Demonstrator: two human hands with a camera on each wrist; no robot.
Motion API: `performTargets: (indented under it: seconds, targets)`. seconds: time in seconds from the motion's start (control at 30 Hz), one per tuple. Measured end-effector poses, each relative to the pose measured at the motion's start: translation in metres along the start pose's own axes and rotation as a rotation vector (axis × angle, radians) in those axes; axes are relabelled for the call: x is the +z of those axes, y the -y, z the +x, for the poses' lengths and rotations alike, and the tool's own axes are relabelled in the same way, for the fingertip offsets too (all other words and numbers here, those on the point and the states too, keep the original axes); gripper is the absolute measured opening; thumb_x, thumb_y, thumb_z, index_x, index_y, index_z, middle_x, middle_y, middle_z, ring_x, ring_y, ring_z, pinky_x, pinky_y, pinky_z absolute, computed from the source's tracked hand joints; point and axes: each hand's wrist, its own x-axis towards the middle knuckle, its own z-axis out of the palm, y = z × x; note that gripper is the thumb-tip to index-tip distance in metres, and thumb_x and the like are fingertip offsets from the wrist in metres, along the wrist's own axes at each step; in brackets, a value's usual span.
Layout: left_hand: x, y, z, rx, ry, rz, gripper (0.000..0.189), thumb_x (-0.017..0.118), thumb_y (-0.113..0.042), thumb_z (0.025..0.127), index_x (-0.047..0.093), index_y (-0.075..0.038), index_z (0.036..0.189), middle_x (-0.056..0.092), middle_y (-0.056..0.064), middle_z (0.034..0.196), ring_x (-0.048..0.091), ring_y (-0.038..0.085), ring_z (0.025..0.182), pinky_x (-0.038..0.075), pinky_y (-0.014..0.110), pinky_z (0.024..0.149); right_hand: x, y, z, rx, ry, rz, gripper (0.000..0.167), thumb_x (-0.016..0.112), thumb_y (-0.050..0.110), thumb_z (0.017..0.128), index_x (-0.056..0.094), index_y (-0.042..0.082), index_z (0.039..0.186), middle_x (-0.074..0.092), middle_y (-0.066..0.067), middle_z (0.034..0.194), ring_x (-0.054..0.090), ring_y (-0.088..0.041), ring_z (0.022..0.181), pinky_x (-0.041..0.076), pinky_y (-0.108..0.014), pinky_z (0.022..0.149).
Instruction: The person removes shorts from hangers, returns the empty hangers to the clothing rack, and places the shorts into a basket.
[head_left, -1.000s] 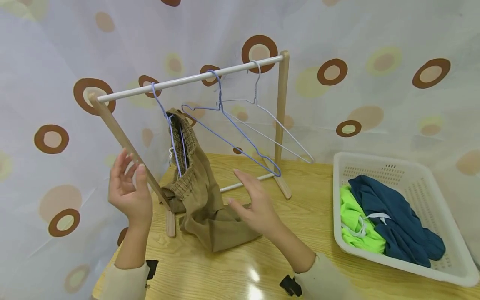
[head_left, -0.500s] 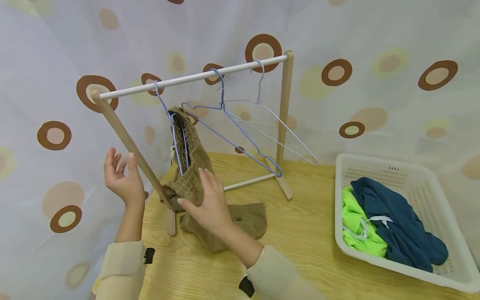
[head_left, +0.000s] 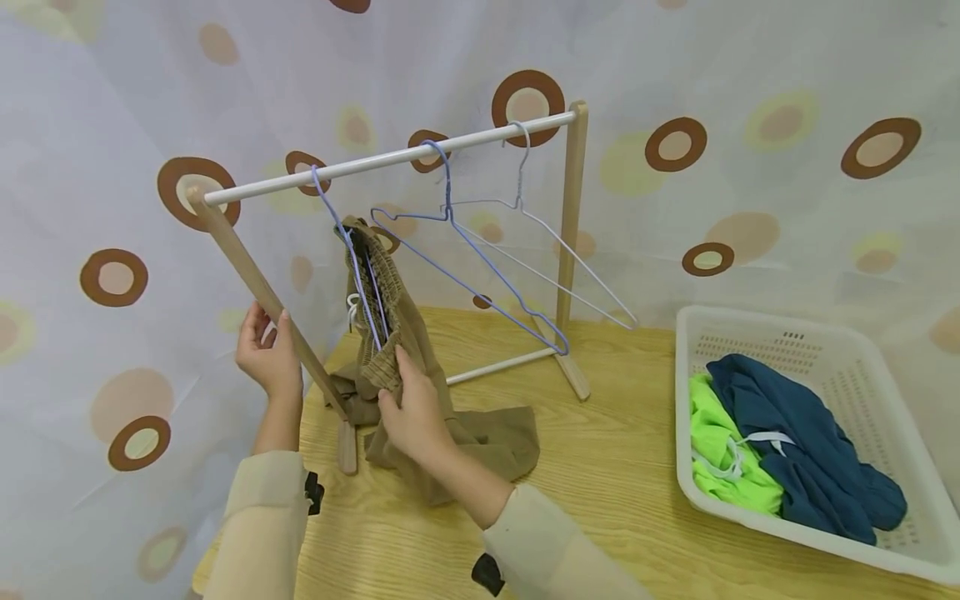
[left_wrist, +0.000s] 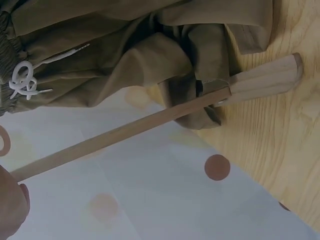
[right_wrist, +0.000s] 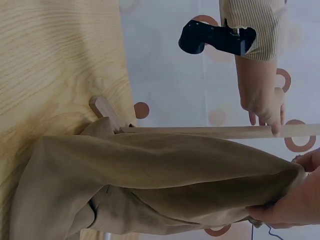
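Brown trousers (head_left: 420,333) with an elastic waistband and white drawstring (left_wrist: 24,80) hang over a thin lilac wire hanger (head_left: 352,250) on the left of the clothes rack's white rail (head_left: 375,160). Their lower legs spread on the wooden table. My right hand (head_left: 416,412) grips the near edge of the waistband, thumb on one side and fingers on the other, as the right wrist view (right_wrist: 292,202) also shows. At the rack's left wooden post (head_left: 242,262), my left hand (head_left: 272,358) holds on, its thumb over the near face and its curled fingers at the far edge.
A blue wire hanger (head_left: 487,279) and a pale one (head_left: 577,258) hang farther right on the rail. At the right stands a white basket (head_left: 684,400) with lime-green (head_left: 723,450) and dark blue (head_left: 810,450) garments. A patterned curtain (head_left: 787,50) backs the table (head_left: 615,433).
My right hand has moved left from beside the trousers and taken hold of the waistband. My left hand has moved right onto the wooden post.
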Motion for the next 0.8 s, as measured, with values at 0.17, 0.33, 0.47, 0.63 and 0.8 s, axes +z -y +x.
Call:
performTargets:
  seconds: [0.17,0.33,0.47,0.63,0.8]
  targets:
    - [0.003,0.013,0.005,0.016,-0.054,0.002,0.031,0.062,0.004,0.084,0.061,0.006,0.115,0.064,-0.002,0.094,0.061,0.003,0.089,0.049,0.014,0.075,-0.004,-0.004,0.002,0.017,-0.056,-0.003,0.064,0.055,0.003,0.085,0.031,0.005,0.144,0.047,-0.018,0.138,0.063,-0.02,0.086,0.052,-0.028,0.075]
    - [0.003,0.022,0.011,0.005,-0.069,0.026,0.028,0.064,0.001,0.083,0.065,0.004,0.11,0.061,-0.013,0.086,0.059,-0.001,0.082,0.048,0.011,0.071,-0.004,-0.009,0.004,0.023,-0.061,0.139,0.055,0.044,-0.007,0.087,0.037,0.003,0.141,0.046,-0.021,0.138,0.044,-0.01,0.051,0.043,-0.019,0.052]
    - [0.002,0.024,0.011,0.001,-0.072,0.082,0.026,0.067,-0.004,0.082,0.067,0.002,0.107,0.062,-0.012,0.084,0.058,-0.002,0.078,0.048,0.011,0.07,-0.006,-0.008,0.005,0.074,-0.085,0.245,0.048,0.041,-0.011,0.088,0.045,0.001,0.135,0.048,-0.021,0.136,0.065,-0.023,0.088,0.054,-0.025,0.077]
    - [0.002,0.025,0.014,0.035,-0.091,0.144,0.022,0.068,-0.004,0.081,0.069,0.003,0.103,0.067,-0.005,0.085,0.056,-0.005,0.075,0.049,0.011,0.07,-0.014,0.001,0.007,0.235,-0.074,0.432,0.05,0.043,-0.015,0.086,0.048,0.001,0.133,0.048,-0.018,0.137,0.047,-0.03,0.126,0.045,-0.035,0.101]
    - [0.002,0.023,0.016,0.055,-0.088,0.168,0.021,0.068,-0.003,0.081,0.069,0.002,0.102,0.069,0.005,0.089,0.055,-0.007,0.073,0.049,0.011,0.071,-0.023,0.008,0.007,0.335,-0.03,0.576,0.051,0.041,-0.016,0.086,0.047,0.0,0.133,0.047,-0.017,0.137,0.046,-0.031,0.126,0.04,-0.037,0.106]
